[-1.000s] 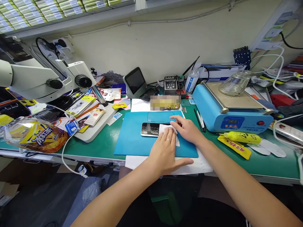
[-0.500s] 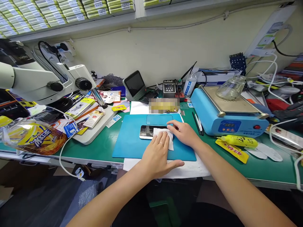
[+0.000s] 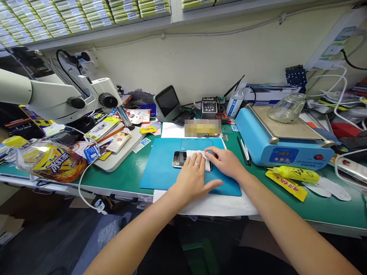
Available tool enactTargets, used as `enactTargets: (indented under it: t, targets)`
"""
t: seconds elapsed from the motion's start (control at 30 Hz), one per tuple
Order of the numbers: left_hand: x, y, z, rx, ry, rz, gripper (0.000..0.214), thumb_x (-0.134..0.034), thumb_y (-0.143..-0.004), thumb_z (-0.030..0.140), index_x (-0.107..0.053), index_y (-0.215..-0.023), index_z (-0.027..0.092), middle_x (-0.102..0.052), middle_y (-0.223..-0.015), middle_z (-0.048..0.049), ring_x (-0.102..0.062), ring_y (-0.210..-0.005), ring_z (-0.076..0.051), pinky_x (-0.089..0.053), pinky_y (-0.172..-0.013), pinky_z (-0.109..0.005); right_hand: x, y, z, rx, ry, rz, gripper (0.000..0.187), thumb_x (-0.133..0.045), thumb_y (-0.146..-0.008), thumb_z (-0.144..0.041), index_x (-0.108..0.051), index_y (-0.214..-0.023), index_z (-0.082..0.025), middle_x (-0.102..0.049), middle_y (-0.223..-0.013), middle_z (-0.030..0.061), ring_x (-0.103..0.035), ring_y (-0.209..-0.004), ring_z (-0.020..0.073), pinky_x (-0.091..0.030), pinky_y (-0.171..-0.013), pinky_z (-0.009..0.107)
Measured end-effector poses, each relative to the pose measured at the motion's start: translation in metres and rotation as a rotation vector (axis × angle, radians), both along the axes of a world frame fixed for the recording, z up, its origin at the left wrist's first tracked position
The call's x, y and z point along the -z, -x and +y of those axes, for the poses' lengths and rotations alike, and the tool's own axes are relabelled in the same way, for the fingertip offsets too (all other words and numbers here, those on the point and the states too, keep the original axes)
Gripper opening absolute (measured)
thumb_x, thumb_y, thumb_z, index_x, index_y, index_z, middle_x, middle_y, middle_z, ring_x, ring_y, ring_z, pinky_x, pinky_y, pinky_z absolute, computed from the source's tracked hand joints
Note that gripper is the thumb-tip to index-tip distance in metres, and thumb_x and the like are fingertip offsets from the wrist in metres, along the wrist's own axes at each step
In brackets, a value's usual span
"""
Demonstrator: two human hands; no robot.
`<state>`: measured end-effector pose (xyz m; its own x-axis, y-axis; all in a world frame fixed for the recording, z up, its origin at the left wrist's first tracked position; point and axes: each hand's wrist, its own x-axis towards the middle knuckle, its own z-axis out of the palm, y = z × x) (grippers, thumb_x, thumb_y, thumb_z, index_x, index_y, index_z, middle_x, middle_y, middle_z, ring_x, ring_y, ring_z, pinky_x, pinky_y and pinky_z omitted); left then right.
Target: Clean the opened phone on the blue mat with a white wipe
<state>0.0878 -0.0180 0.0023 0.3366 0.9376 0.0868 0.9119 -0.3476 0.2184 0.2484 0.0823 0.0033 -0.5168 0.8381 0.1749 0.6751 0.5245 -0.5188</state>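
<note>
A dark phone (image 3: 179, 159) lies flat on a blue work mat (image 3: 160, 168) at the middle of the green bench. A white cloth (image 3: 200, 157) is spread over the phone's right part. My left hand (image 3: 192, 179) rests on the cloth with its fingers stretched out flat and a ring on one finger. My right hand (image 3: 226, 163) sits at the phone's right end, fingertips touching the cloth's edge, fingers loosely curled.
A white microscope (image 3: 57, 100) on its base stands at the left, beside a yellow snack bag (image 3: 51, 164). A blue heating machine (image 3: 281, 143) with a glass jar (image 3: 288, 107) on top stands at the right. A yellow glue bottle (image 3: 295, 174) lies in front of it.
My left hand has slid the cloth leftward and farther over the phone, so less of the phone shows. My right hand stayed at the phone's right end.
</note>
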Motion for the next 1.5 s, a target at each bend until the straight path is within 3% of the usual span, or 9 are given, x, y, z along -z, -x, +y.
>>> enactTargets:
  t: [0.1,0.23,0.5,0.63,0.83,1.13,1.27,1.4,1.5]
  targets:
    - [-0.002,-0.005,0.009,-0.007,0.006,0.009,0.102,-0.021,-0.094,0.079,-0.026,-0.155,-0.003,-0.024,-0.162,-0.0240,-0.019,-0.152,-0.035,-0.021,-0.123,-0.050,0.001,-0.001,0.000,-0.014,0.000,0.028,0.037,-0.045,-0.098,-0.047,-0.071,-0.111,-0.025,-0.078,-0.092,0.0038,-0.071,-0.084,0.0224,-0.050,-0.072,0.033]
    - [0.003,-0.002,-0.006,0.044,-0.009,0.001,0.104,-0.023,-0.092,0.082,-0.027,-0.155,-0.001,-0.021,-0.163,-0.0228,-0.017,-0.153,-0.035,-0.022,-0.123,-0.048,0.002,-0.003,0.000,-0.030,0.006,0.080,0.036,-0.045,-0.098,-0.045,-0.072,-0.110,-0.025,-0.077,-0.114,0.0050,-0.071,-0.105,0.0261,-0.052,-0.088,0.038]
    - [0.000,0.055,-0.004,-0.095,0.011,0.025,0.087,-0.024,-0.099,0.070,-0.030,-0.154,0.001,-0.023,-0.163,-0.0221,-0.018,-0.153,-0.031,-0.021,-0.123,-0.048,0.000,-0.003,-0.001,-0.009,0.014,0.060,0.037,-0.043,-0.099,-0.046,-0.073,-0.110,-0.026,-0.078,-0.110,0.0043,-0.072,-0.100,0.0267,-0.052,-0.082,0.038]
    - [0.001,0.036,-0.009,-0.073,0.028,-0.007,0.094,-0.024,-0.096,0.075,-0.028,-0.155,0.002,-0.020,-0.163,-0.0220,-0.015,-0.153,-0.033,-0.020,-0.123,-0.050,0.001,-0.002,0.000,-0.021,0.007,0.046,0.037,-0.043,-0.099,-0.047,-0.073,-0.109,-0.026,-0.079,-0.107,0.0047,-0.072,-0.098,0.0262,-0.052,-0.081,0.037]
    - [-0.005,-0.009,0.003,0.137,0.045,-0.058,0.098,-0.024,-0.096,0.077,-0.025,-0.156,-0.001,-0.019,-0.164,-0.0192,-0.012,-0.154,-0.030,-0.016,-0.126,-0.044,0.000,-0.002,0.002,-0.034,0.020,0.083,0.041,-0.040,-0.099,-0.047,-0.072,-0.109,-0.023,-0.078,-0.107,0.0070,-0.072,-0.098,0.0263,-0.052,-0.084,0.037]
    - [-0.001,0.068,-0.012,-0.036,0.038,0.023,0.085,-0.024,-0.099,0.070,-0.024,-0.158,0.008,-0.018,-0.165,-0.0166,-0.015,-0.154,-0.028,-0.019,-0.125,-0.045,-0.003,-0.002,0.000,-0.023,0.017,0.055,0.041,-0.042,-0.098,-0.049,-0.072,-0.114,-0.025,-0.079,-0.104,0.0058,-0.072,-0.095,0.0267,-0.051,-0.078,0.036]
    - [-0.001,0.042,0.004,-0.041,0.053,0.008,0.097,-0.025,-0.095,0.077,-0.025,-0.156,0.003,-0.019,-0.164,-0.0188,-0.013,-0.154,-0.032,-0.019,-0.125,-0.046,-0.002,-0.003,0.000,0.001,0.043,0.053,0.048,-0.039,-0.099,-0.052,-0.067,-0.124,-0.023,-0.077,-0.084,0.0056,-0.072,-0.082,0.0252,-0.050,-0.072,0.035]
    - [-0.003,0.000,0.013,0.069,0.052,-0.013,0.103,-0.026,-0.092,0.081,-0.025,-0.156,-0.001,-0.019,-0.164,-0.0201,-0.012,-0.154,-0.031,-0.014,-0.126,-0.044,0.000,-0.005,0.001,0.003,0.036,0.087,0.050,-0.036,-0.099,-0.053,-0.067,-0.123,-0.021,-0.074,-0.076,0.0050,-0.070,-0.074,0.0240,-0.049,-0.069,0.034]
    - [-0.004,0.004,0.001,0.128,0.054,-0.029,0.100,-0.025,-0.094,0.079,-0.025,-0.156,0.001,-0.017,-0.165,-0.0172,-0.010,-0.154,-0.029,-0.013,-0.126,-0.042,0.000,-0.005,0.002,-0.007,0.036,0.101,0.051,-0.035,-0.099,-0.054,-0.068,-0.122,-0.022,-0.073,-0.075,0.0045,-0.070,-0.073,0.0237,-0.050,-0.069,0.034]
